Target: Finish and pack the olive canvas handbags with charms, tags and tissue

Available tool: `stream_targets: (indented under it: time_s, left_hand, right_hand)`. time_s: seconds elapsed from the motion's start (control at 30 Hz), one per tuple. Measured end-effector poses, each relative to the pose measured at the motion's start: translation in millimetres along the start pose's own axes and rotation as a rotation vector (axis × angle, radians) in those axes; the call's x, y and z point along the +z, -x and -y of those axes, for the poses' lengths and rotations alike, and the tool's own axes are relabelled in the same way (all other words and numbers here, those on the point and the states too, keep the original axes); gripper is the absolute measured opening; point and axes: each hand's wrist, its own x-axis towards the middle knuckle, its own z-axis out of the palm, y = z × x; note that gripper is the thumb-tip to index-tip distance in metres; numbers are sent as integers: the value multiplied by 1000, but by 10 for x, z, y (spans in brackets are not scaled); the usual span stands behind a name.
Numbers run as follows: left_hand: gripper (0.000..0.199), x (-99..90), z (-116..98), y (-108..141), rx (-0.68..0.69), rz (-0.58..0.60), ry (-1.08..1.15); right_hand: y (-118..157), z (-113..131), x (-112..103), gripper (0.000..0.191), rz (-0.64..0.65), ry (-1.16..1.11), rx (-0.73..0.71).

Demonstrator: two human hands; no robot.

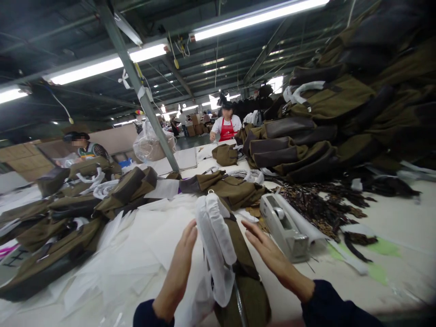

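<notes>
An olive-brown fabric bag (247,290) lies lengthwise on the white-covered table between my hands. Its handle is wrapped in white tissue paper (215,240), which stands up with a small metal ring at the top. My left hand (177,268) is held open, fingers up, just left of the white wrap and very close to it. My right hand (274,256) is open too, angled inward, with its fingertips a little to the right of the wrap. Neither hand visibly grips anything.
A grey machine with a white roll (286,225) stands right of my right hand, beside scattered patterned fabric scraps (316,206). Piled olive bags rise on the right (306,150) and left (51,236). White tissue sheets (126,254) spread leftward. A co-worker in a red apron (226,129) stands beyond.
</notes>
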Motion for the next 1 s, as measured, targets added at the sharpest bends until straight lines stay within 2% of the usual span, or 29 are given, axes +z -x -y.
stream_targets:
  time_s: [0.03, 0.1, 0.2, 0.3, 0.37, 0.43, 0.57, 0.6, 0.67, 0.73, 0.77, 0.8, 0.87, 0.93, 1.0]
  left_hand:
    - [55, 1, -143, 2, -10, -4, 52]
    - [54, 74, -436, -10, -45, 83, 150]
    - [41, 286, -815, -80, -60, 279, 135]
    - [31, 426, -1067, -204, -69, 389, 75]
    - [29, 419, -1181, -295, -84, 440, 37]
    - [27, 352, -1267, -380, -118, 501, -34]
    - [25, 218, -1370, -527, -164, 629, -240]
    - [25, 205, -1383, -555, -161, 644, -279]
    - [26, 199, -1401, -583, -134, 661, -346]
    - [29, 200, -1398, -554, -29, 621, -429]
    - [31, 194, -1381, -512, 64, 559, -483]
    - [33, 183, -1348, -453, 178, 459, -542]
    - [39, 142, -1223, -292, 421, 167, -667]
    - [41, 90, -1025, -114, 596, -97, -784]
    - [34, 42, -796, 30, 667, -210, -853]
  right_hand:
    - [14, 60, -35, 51, -30, 25, -65]
    - [74, 224, -40, 42, -11, 40, -160]
    - [223, 534, 84, 32, 185, 81, -267]
    - [377, 802, 221, 24, 300, 200, -388]
    - [434, 919, 240, 18, 320, 270, -470]
    - [424, 993, 188, 15, 248, 292, -584]
    - [199, 1063, 16, 21, -212, 406, -756]
    - [122, 1067, -9, 23, -251, 484, -764]
    - [-14, 1061, -25, 19, -194, 635, -751]
    - [-99, 1040, -9, 8, -126, 711, -718]
    - [-119, 1028, 2, 4, -130, 723, -708]
    - [-127, 1017, 11, 3, -153, 724, -705]
    - [-119, 1001, 25, 4, -207, 717, -700]
    - [-95, 990, 40, 3, -227, 695, -686]
    - [-69, 979, 69, 4, -202, 654, -657]
